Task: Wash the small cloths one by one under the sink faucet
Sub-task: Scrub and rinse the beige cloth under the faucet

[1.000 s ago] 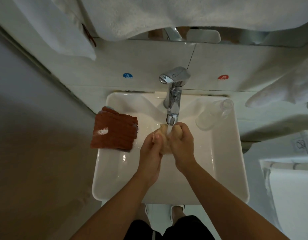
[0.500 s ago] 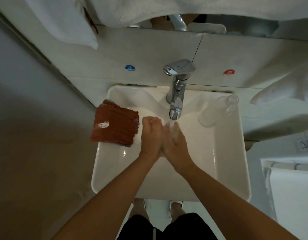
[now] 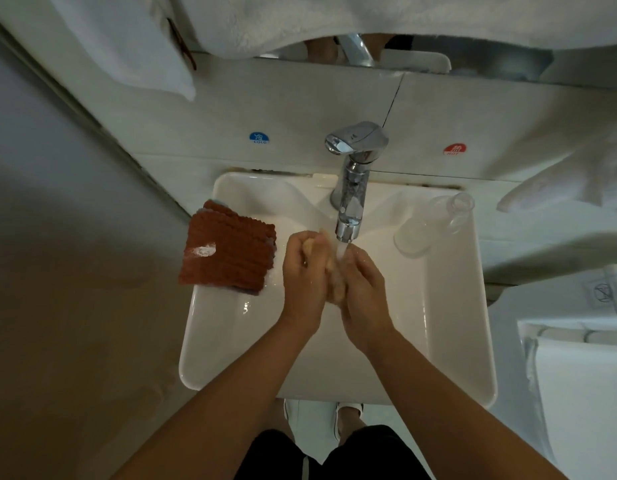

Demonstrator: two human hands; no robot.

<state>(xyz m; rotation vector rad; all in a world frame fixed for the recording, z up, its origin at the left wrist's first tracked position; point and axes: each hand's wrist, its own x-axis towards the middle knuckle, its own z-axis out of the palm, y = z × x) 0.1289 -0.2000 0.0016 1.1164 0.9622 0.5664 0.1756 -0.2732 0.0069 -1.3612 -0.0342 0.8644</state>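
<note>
1. A white sink [image 3: 449,341] sits against a tiled wall, with a chrome faucet [image 3: 352,188] at its far edge; water [image 3: 341,249] runs from the spout.
2. A small pale yellow cloth [image 3: 334,271] is bunched between both hands over the middle of the basin, just under the spout and in the stream.
3. The left hand [image 3: 305,271] has its fingers curled round the cloth's far left part; a bit of cloth shows between the fingers.
4. The right hand [image 3: 364,289] presses against the cloth from the right, fingers close together and wrapped on it, with the water landing on them.
5. A stack of folded cloths, a rust-brown cloth [image 3: 227,252] on top, lies over the left rim of the sink, well left of the hands. A white patch [image 3: 203,251] sits on its left part.
6. A clear glass bottle [image 3: 435,220] lies tilted in the far right corner of the basin.
7. Blue cold [image 3: 259,137] and red hot [image 3: 454,148] stickers are on the wall either side of the faucet.
8. White towels [image 3: 334,19] hang above.
</note>
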